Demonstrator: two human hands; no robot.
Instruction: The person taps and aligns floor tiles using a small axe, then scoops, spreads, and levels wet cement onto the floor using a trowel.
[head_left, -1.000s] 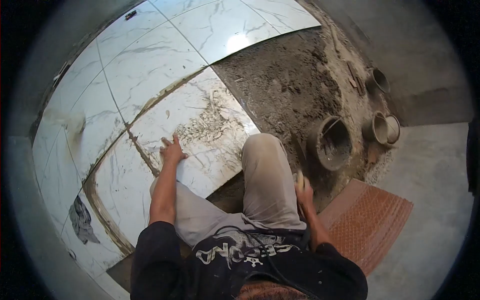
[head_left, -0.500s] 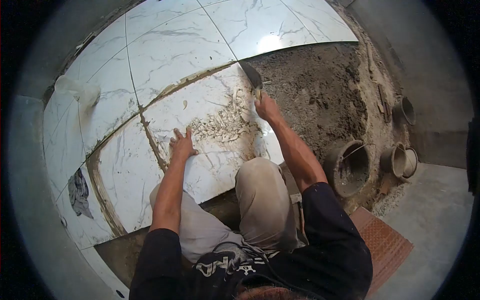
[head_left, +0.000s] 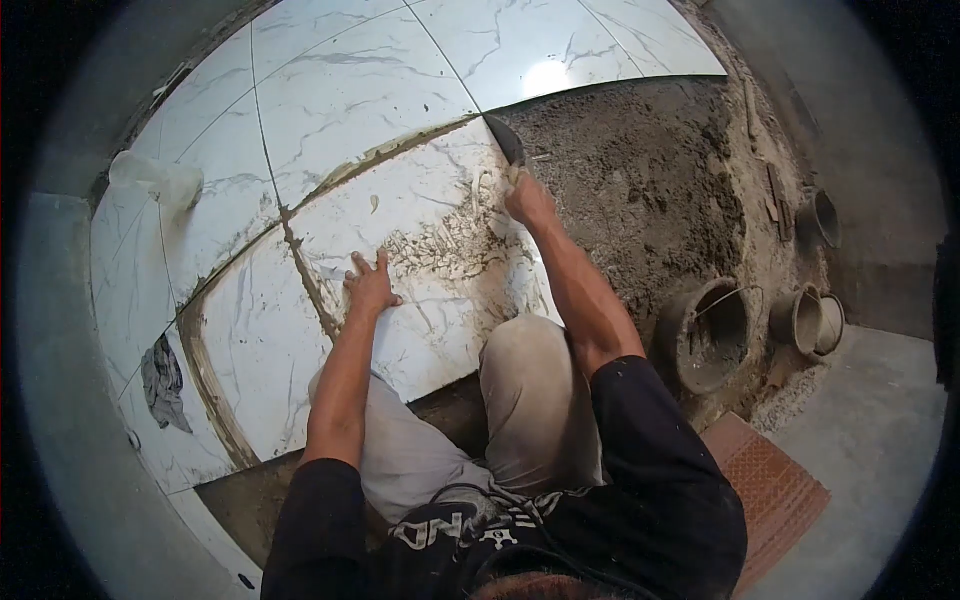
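My right hand (head_left: 530, 200) grips a trowel (head_left: 507, 138) by its handle. The dark blade lies along the right edge of a white marbled tile (head_left: 425, 355), by its far corner, where wet mortar borders it. Spread fingers of my left hand (head_left: 372, 287) rest on that tile, left of a patch of crumbly mortar smears (head_left: 445, 245). Nothing is held in the left hand. To the right of the tile is a rough grey-brown mortar bed (head_left: 640, 190).
A large bucket (head_left: 668, 335) and smaller buckets (head_left: 781, 320) stand at the right. Stacked reddish textured sheets (head_left: 765, 490) lie at lower right. On the left tiles are a grey cloth (head_left: 163, 385) and a cloudy plastic bag (head_left: 165, 182). Laid tiles (head_left: 345, 90) extend ahead.
The trowel blade has turned slightly, showing a narrower face along the tile edge. The view has shifted a little. My left hand stays on the tile.
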